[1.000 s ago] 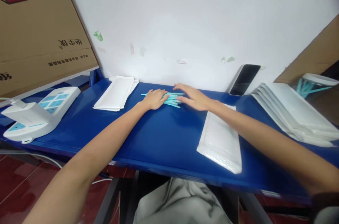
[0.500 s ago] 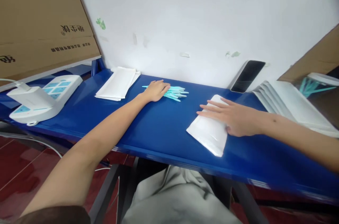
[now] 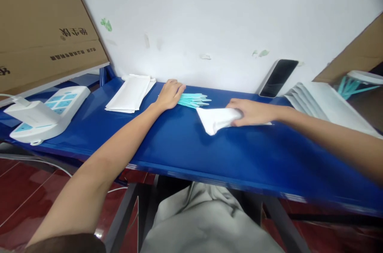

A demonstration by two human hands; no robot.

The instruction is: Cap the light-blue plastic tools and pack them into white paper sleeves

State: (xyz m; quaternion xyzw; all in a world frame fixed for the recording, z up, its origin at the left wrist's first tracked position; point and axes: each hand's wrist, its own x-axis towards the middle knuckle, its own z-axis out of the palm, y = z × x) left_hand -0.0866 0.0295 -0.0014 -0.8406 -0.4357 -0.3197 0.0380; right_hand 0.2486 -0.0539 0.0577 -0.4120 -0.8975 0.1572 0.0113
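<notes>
My right hand (image 3: 253,112) is closed around a white padded envelope (image 3: 220,117), squeezing its middle. The envelope's wide end flares toward the left, close to a bunch of thin teal swab-like sticks (image 3: 196,100). My left hand (image 3: 171,94) lies over the left end of that bunch, fingers curled down and thumb along the near side. Its palm hides the sticks' left ends. To its left rests a small stack of flat white envelopes (image 3: 128,93) on the blue table (image 3: 179,141).
A white power strip (image 3: 64,105) with a plugged-in charger (image 3: 32,115) sits at the left. A phone (image 3: 278,78) leans against the wall. More white envelopes (image 3: 335,103) and a clear tub of teal sticks (image 3: 359,85) stand at the right. A cardboard box (image 3: 44,17) is behind left.
My right hand has gone from lying flat on the envelope to gripping it, and has moved it up and left toward the sticks. My left hand stays at the bunch.
</notes>
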